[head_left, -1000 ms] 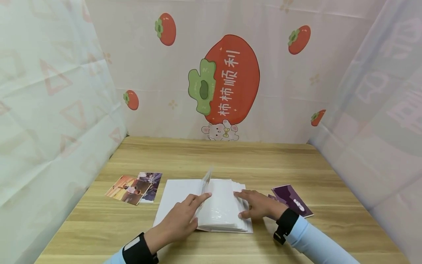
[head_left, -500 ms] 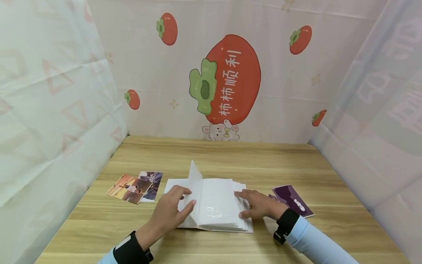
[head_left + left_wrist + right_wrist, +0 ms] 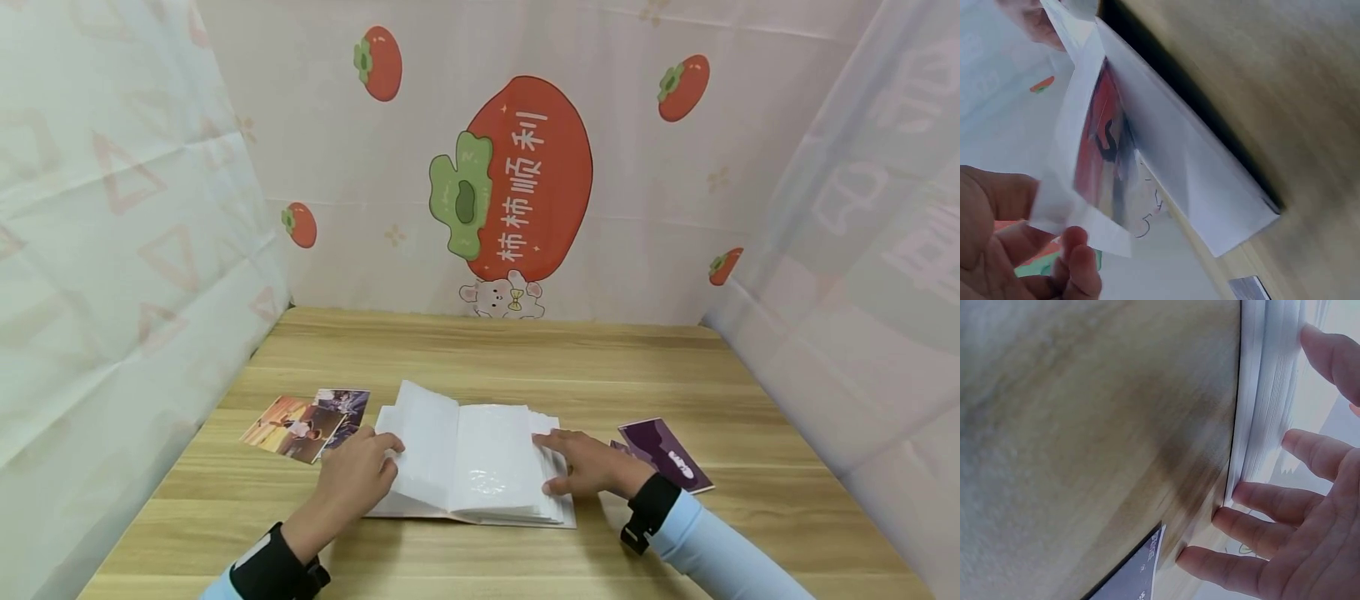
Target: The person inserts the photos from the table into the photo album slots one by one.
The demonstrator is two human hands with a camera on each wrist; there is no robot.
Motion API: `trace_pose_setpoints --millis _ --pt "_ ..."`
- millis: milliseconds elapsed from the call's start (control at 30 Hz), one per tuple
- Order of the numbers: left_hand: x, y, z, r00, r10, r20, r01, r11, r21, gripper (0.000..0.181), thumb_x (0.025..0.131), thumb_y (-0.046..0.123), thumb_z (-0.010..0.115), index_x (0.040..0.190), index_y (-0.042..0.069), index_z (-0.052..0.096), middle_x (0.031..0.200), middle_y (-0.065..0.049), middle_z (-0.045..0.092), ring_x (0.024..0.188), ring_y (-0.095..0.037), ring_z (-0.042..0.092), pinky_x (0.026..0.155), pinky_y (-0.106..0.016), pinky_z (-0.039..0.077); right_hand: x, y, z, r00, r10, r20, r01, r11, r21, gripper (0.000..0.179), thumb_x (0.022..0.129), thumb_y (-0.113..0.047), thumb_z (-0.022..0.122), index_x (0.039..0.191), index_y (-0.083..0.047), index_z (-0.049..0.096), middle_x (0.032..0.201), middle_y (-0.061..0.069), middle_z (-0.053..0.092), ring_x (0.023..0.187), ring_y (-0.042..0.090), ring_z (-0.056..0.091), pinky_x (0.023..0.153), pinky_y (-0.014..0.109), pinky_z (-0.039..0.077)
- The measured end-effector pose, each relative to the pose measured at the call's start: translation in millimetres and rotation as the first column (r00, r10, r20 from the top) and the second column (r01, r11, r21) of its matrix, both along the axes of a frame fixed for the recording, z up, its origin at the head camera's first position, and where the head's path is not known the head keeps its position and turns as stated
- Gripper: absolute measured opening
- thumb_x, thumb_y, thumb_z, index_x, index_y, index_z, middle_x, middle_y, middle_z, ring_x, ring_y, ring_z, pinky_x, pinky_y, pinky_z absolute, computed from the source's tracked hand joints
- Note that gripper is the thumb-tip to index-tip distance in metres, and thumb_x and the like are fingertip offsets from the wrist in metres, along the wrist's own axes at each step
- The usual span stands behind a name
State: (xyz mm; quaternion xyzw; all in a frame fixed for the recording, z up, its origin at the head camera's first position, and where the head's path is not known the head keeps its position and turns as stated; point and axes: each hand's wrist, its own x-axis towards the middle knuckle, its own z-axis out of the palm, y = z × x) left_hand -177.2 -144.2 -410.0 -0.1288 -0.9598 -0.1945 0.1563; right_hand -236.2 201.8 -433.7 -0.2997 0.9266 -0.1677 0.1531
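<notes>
Two light-blue sleeves [image 3: 720, 550] reach in, cut off by the lower edge, each ending at a black wrist strap [image 3: 652, 510]. The left hand [image 3: 354, 477] has its fingers bent at the outer edge of a raised white album leaf [image 3: 426, 442]; the left wrist view hides some fingertips behind the sheet, so whether they pinch it or merely touch it I cannot tell. That view also shows a blurred, mostly red picture [image 3: 1104, 134] on the leaf's underside, its subject hard to make out. The right hand [image 3: 592, 463], fingers spread wide, touches the page edges of the open white photo album [image 3: 491, 454], which lies on the wood-grain table [image 3: 480, 354] between the hands. The leaf hides much of the left cover.

Beside the right hand lies a dark purple card [image 3: 667, 454], another purple piece mostly hidden behind the fingers. At left, an orange-brown photo [image 3: 292, 427] overlaps a dark violet one [image 3: 347, 406]. Beyond hangs a white cloth with red persimmons [image 3: 532, 183].

Half a second ago the leaf stood steeper; now it slopes leftward, and the left hand, moved left with it, covers the violet photo's near corner. The right hand is unchanged.
</notes>
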Motion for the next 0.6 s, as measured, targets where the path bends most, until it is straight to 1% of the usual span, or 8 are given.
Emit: trace_pose_setpoints --millis 67,167,267,333,367,433,500,600 --pt "-0.1 -1.4 0.5 0.995 0.034 0.098 -0.029 0.998 -0.05 0.021 0.07 0.0 0.063 0.084 0.014 0.07 0.072 -0.003 0.052 0.058 -0.016 0.047 0.045 -0.04 0.036 -0.4 1 1.3 1.0 0.011 -0.003 -0.011 1.0 -0.011 0.074 0.082 -0.041 0.069 0.142 -0.01 0.039 0.14 0.026 0.034 0.127 0.041 0.032 0.099 0.056 0.028" --pt "-1.1 -5.0 -4.1 0.977 0.054 0.205 -0.034 0.994 -0.1 0.023 0.07 -0.001 0.063 0.085 0.014 0.07 0.075 -0.005 0.053 0.065 -0.021 0.052 0.052 -0.048 0.037 -0.6 1 1.8 1.0 0.029 -0.007 -0.029 0.999 -0.024 0.074 0.082 -0.04 0.069 0.142 -0.008 0.039 0.139 0.028 0.035 0.127 0.042 0.032 0.098 0.056 0.028" --pt "-3.2 -7.9 -9.6 0.955 0.037 0.295 -0.005 0.994 -0.106 0.022 0.071 -0.004 0.064 0.087 0.012 0.07 0.079 -0.007 0.055 0.07 -0.022 0.052 0.055 -0.047 0.038 -1.2 0 1.1 1.0 0.028 -0.012 -0.028 0.999 -0.023 0.075 0.082 -0.041 0.069 0.142 -0.009 0.038 0.139 0.027 0.035 0.127 0.041 0.032 0.099 0.056 0.028" --pt "-4.6 -8.9 -12.7 0.937 0.021 0.348 0.016 0.995 -0.101 0.021 0.072 -0.004 0.066 0.088 0.01 0.069 0.081 -0.008 0.056 0.073 -0.022 0.052 0.056 -0.045 0.039 -1.8 -1 0.1 1.0 0.021 -0.01 -0.021 1.0 -0.022 0.075 0.081 -0.042 0.068 0.142 -0.011 0.038 0.14 0.026 0.034 0.127 0.041 0.032 0.099 0.055 0.028" --pt "-5.1 -9.3 -14.0 0.93 0.01 0.366 0.029 0.995 -0.1 0.02 0.072 -0.004 0.067 0.088 0.008 0.068 0.082 -0.008 0.057 0.074 -0.022 0.052 0.056 -0.045 0.039 -1.9 -1 -0.3 1.0 0.018 -0.009 -0.019 1.0 -0.022 0.075 0.081 -0.043 0.068 0.143 -0.011 0.038 0.14 0.026 0.034 0.127 0.041 0.032 0.099 0.055 0.028" --pt "-6.1 -9.6 -16.5 0.923 -0.006 0.384 0.049 0.994 -0.101 0.02 0.071 -0.005 0.068 0.088 0.007 0.067 0.083 -0.009 0.058 0.076 -0.022 0.052 0.054 -0.044 0.041 -1.6 -1 -1.0 1.0 0.014 -0.008 -0.014 1.0 -0.02 0.076 0.081 -0.045 0.068 0.143 -0.012 0.039 0.14 0.025 0.034 0.127 0.041 0.032 0.099 0.055 0.028" --pt "-6.6 -9.4 -18.2 0.922 -0.024 0.387 0.067 0.993 -0.098 0.02 0.07 -0.004 0.069 0.087 0.006 0.067 0.082 -0.009 0.057 0.075 -0.023 0.052 0.054 -0.044 0.042 -1.3 -1 -2.0 1.0 0.01 -0.007 -0.01 1.0 -0.021 0.076 0.08 -0.046 0.068 0.142 -0.012 0.039 0.14 0.025 0.034 0.127 0.041 0.032 0.098 0.056 0.028" --pt "-6.1 -9.4 -19.9 0.927 -0.042 0.372 0.083 0.992 -0.094 0.022 0.066 -0.004 0.07 0.086 0.005 0.066 0.081 -0.01 0.053 0.075 -0.025 0.051 0.055 -0.043 0.043 -0.7 0 -3.0 1.0 0.008 -0.015 -0.008 1.0 -0.019 0.076 0.08 -0.046 0.068 0.142 -0.012 0.04 0.14 0.026 0.035 0.127 0.042 0.032 0.098 0.056 0.029"
